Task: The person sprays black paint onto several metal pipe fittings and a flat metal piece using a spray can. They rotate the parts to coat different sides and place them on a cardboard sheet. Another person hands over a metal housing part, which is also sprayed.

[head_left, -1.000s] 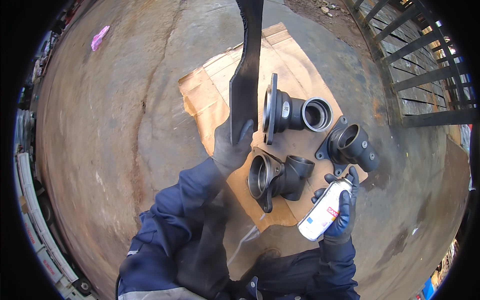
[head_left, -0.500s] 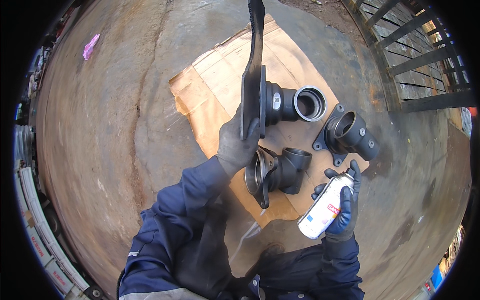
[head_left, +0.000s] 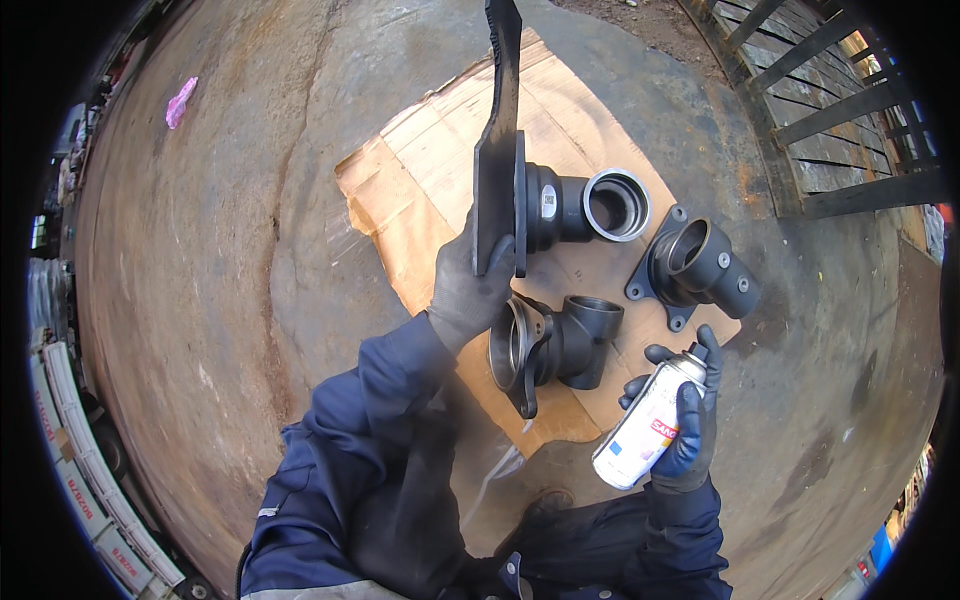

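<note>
A long black metal plate [head_left: 497, 150] stands on edge in the grip of the left hand [head_left: 468, 290], whose gloved fingers are closed round its lower end; the plate rises from the glove toward the top of the frame and leans against the flange of a black pipe fitting [head_left: 575, 205] lying on its side, open mouth turned to the right. The right hand [head_left: 685, 420], in a dark glove, is wrapped tight round a white spray can [head_left: 645, 425], held tilted with its nozzle end up and one finger resting over the top. Between the two hands sits a second pipe fitting [head_left: 555, 345], flange to the left, just below the first. A third pipe fitting [head_left: 700, 265] lies to the right of both, its flat mounting base on the ground side and its round opening facing up and left, just above the can. All three fittings rest on a sheet of brown cardboard [head_left: 410, 200] spread over a rusty steel floor [head_left: 200, 300]. A scrap of pink cloth [head_left: 180, 102] lies well apart at upper left, and dark railings [head_left: 840, 110] run along the upper right. Blue work sleeves fill the lower edge.
</note>
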A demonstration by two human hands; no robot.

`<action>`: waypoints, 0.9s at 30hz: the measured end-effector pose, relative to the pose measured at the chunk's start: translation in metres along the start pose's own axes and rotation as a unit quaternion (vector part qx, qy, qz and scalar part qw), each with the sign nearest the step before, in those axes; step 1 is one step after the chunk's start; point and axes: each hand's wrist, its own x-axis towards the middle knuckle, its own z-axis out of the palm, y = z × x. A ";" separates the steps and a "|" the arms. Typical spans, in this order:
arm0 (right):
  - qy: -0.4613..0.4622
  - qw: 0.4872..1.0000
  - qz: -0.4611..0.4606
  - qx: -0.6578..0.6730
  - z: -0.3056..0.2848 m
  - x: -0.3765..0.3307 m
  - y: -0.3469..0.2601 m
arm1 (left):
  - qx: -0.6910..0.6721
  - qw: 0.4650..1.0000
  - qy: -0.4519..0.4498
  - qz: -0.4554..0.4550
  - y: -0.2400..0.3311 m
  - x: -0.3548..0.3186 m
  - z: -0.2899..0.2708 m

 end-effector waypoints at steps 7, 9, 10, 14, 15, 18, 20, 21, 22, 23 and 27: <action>-0.029 0.999 0.002 -0.027 -0.006 -0.001 0.000 | 0.008 1.000 0.017 0.000 0.003 -0.001 0.004; -0.025 0.999 0.003 -0.028 -0.007 -0.001 0.001 | 0.022 1.000 0.017 0.007 0.003 0.000 0.004; -0.021 0.999 0.006 -0.028 -0.007 -0.001 0.001 | 0.024 1.000 0.015 0.005 0.002 0.001 0.005; -0.023 1.000 0.007 -0.016 -0.005 -0.001 0.002 | -0.008 0.999 0.034 0.024 0.000 0.004 0.007; -0.016 0.999 0.009 -0.032 -0.005 -0.001 0.002 | -0.013 0.998 0.041 0.038 -0.001 0.004 0.007; -0.010 0.999 0.014 -0.046 -0.004 0.001 0.002 | -0.018 0.997 0.040 0.061 0.000 0.006 0.006; -0.017 0.999 0.012 -0.043 -0.003 0.003 0.002 | -0.030 0.997 0.028 0.059 0.001 0.007 0.003; -0.010 0.999 0.022 -0.031 -0.003 0.003 0.003 | -0.040 0.998 0.020 0.053 0.002 0.007 0.001; -0.007 0.999 0.028 -0.012 -0.002 0.004 0.003 | -0.023 0.999 -0.003 0.029 0.003 0.007 -0.002; -0.004 0.999 0.034 0.006 -0.002 0.005 0.004 | -0.006 1.000 -0.026 0.005 0.003 0.009 -0.005; -0.016 0.999 0.029 -0.020 0.002 0.011 0.007 | 0.002 0.999 -0.042 0.022 0.002 0.011 -0.009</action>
